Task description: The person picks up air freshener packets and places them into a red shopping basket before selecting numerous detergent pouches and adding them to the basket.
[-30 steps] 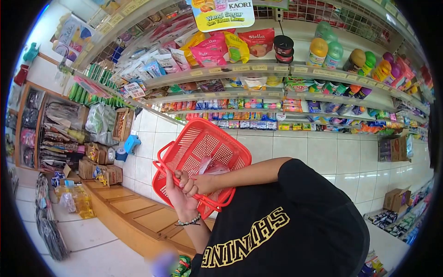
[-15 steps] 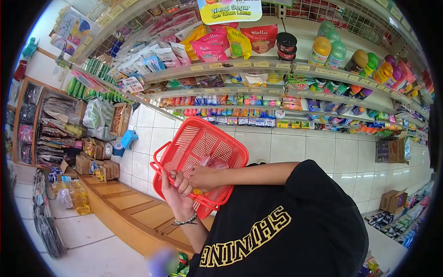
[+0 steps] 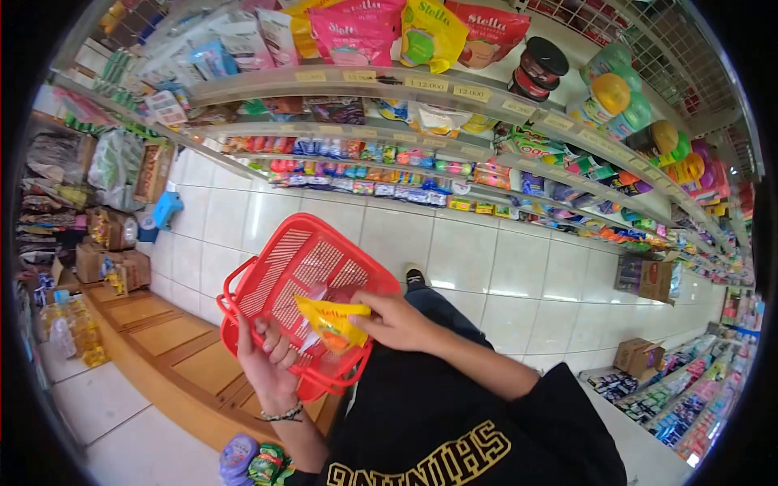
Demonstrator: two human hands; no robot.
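A red plastic basket [image 3: 279, 235] hangs tilted in front of my body. My left hand [image 3: 271, 360], with a beaded bracelet at the wrist, is closed round the basket's handle at its near left side. Over the basket's right part, my right hand [image 3: 393, 322] grips a yellow Stella pouch [image 3: 331, 321] by its edge. Beneath the pouch lies a pink and clear package, partly hidden, inside the basket.
Shelves [image 3: 356, 81] of pouches and air fresheners run across the top. A wooden bench [image 3: 162, 344] stands at the lower left. A blue stool [image 3: 168, 209] and cartons are at the left, with an open carton [image 3: 639, 356] at the right.
My right hand has lifted the yellow pouch into view and moved away from my left hand. The view has shifted, with the shelf pouches now nearer and the basket lower left.
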